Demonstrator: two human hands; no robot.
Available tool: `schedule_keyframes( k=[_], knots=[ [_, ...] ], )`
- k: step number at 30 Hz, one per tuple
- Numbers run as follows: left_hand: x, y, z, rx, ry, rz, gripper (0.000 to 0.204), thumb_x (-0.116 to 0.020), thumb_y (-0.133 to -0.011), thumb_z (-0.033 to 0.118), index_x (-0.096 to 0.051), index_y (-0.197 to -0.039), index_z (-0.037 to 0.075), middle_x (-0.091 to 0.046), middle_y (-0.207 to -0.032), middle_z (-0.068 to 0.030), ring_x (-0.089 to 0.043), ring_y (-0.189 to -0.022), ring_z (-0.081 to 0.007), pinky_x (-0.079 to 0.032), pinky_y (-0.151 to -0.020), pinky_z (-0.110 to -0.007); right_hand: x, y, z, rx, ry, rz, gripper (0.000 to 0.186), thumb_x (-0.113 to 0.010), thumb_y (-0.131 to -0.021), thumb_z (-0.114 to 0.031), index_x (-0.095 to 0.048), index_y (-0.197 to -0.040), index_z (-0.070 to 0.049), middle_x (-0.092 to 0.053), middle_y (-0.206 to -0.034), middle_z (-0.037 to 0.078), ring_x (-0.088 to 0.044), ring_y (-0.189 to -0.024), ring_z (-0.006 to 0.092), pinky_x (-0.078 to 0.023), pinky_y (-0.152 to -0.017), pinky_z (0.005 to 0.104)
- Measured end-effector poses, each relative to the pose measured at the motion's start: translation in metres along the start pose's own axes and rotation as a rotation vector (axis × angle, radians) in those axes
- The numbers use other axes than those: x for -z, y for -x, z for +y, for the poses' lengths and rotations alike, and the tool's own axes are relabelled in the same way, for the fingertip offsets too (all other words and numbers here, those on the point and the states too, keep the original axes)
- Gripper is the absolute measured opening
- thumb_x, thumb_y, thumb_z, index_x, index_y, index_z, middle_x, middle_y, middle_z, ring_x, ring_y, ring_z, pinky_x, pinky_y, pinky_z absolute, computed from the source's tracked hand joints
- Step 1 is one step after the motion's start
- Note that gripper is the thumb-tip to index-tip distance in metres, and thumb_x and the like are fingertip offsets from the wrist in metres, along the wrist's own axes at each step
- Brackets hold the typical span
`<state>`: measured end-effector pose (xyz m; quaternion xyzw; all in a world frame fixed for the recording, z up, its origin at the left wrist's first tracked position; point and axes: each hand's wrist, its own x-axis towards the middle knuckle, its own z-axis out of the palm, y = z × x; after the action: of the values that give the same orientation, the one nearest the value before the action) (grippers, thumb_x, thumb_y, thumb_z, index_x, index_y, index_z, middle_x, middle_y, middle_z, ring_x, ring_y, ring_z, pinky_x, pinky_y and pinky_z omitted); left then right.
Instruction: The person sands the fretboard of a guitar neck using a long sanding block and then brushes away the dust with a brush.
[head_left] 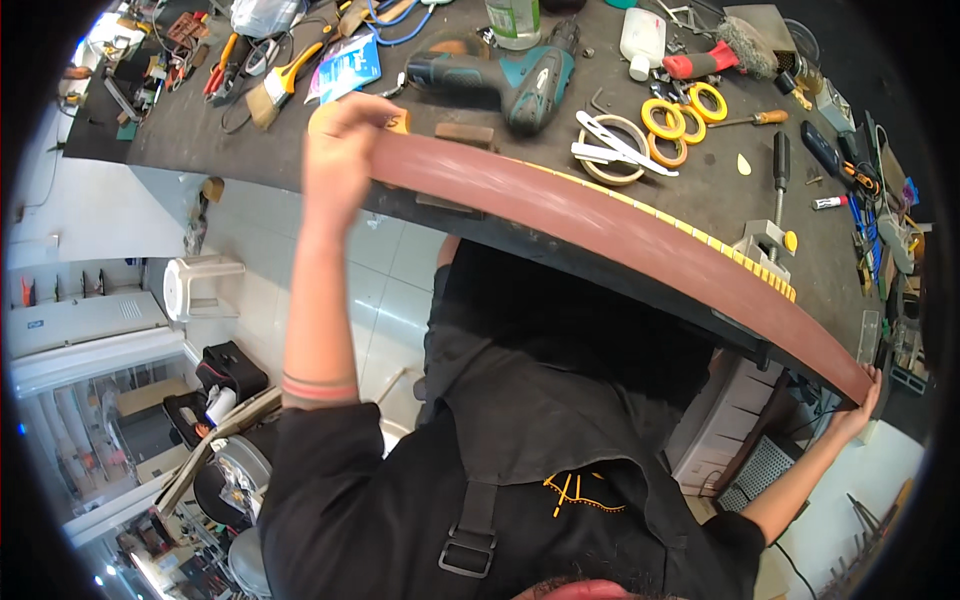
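Observation:
A long reddish-brown strip [600, 220], like a band of sandpaper, stretches along the near edge of the workbench [250, 150]. Its curve may come partly from the lens. My left hand [345, 145] is closed on its left end, fingers bent over the top. At the far right my right hand [857, 412] grips the other end between thumb and fingers. A yellow measuring strip [690, 227] with dark marks shows just behind the reddish-brown one. Wooden blocks [465, 134] lie partly hidden near its left end.
Behind the strip lie a teal cordless drill [540, 85], tape rolls [665, 120], a white folding tool [620, 145], a wire brush [715, 60] and a metal clamp [765, 245]. A wide paintbrush [285, 85] is at left. A white stool [200, 285] stands on the floor.

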<state>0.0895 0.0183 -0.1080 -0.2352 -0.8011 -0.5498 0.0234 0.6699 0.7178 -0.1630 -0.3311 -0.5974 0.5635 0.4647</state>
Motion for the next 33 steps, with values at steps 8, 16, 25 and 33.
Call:
schedule_keyframes(
  k=[8, 16, 25, 33],
  knots=[
    [0.157, -0.017, -0.071, 0.142, 0.205, 0.326, 0.024, -0.055, -0.093, -0.001, -0.073, -0.107, 0.003, -0.068, -0.101, -0.002, -0.061, -0.096, -0.0111, -0.05, -0.089, -0.027, -0.171, 0.094, -0.003, -0.053, -0.11, -0.178, 0.04, -0.049, -0.111, -0.025, -0.054, -0.14, 0.002, -0.061, -0.135, 0.015, -0.058, -0.132, 0.031, -0.044, -0.113, 0.0452],
    [-0.001, -0.009, 0.005, -0.063, -0.018, -0.023, 0.026, -0.052, -0.092, -0.003, -0.073, -0.107, 0.001, -0.068, -0.097, -0.0011, -0.058, -0.088, -0.009, -0.047, -0.081, -0.025, 0.015, -0.02, 0.0, -0.046, 0.027, 0.106, 0.045, -0.047, -0.111, -0.028, -0.052, -0.144, 0.003, -0.06, -0.143, 0.022, -0.058, -0.133, 0.0312, -0.045, -0.114, 0.0466],
    [0.055, -0.039, -0.044, 0.041, -0.012, 0.122, 0.027, -0.051, -0.097, -0.005, -0.073, -0.111, 0.002, -0.07, -0.102, -0.0007, -0.061, -0.092, -0.0115, -0.049, -0.09, -0.026, -0.067, 0.015, -0.003, -0.083, -0.049, -0.076, 0.043, -0.049, -0.11, -0.027, -0.053, -0.142, 0.002, -0.06, -0.135, 0.013, -0.058, -0.131, 0.0306, -0.044, -0.114, 0.0463],
    [0.135, -0.053, -0.07, 0.016, -0.124, 0.15, 0.031, -0.05, -0.094, -0.003, -0.075, -0.111, 0.004, -0.072, -0.101, -0.0025, -0.065, -0.091, -0.0103, -0.052, -0.084, -0.028, -0.132, 0.025, 0.022, -0.074, -0.168, -0.164, 0.035, -0.052, -0.11, -0.024, -0.058, -0.134, 0.001, -0.062, -0.134, 0.012, -0.057, -0.13, 0.0254, -0.042, -0.114, 0.0411]
  ],
)
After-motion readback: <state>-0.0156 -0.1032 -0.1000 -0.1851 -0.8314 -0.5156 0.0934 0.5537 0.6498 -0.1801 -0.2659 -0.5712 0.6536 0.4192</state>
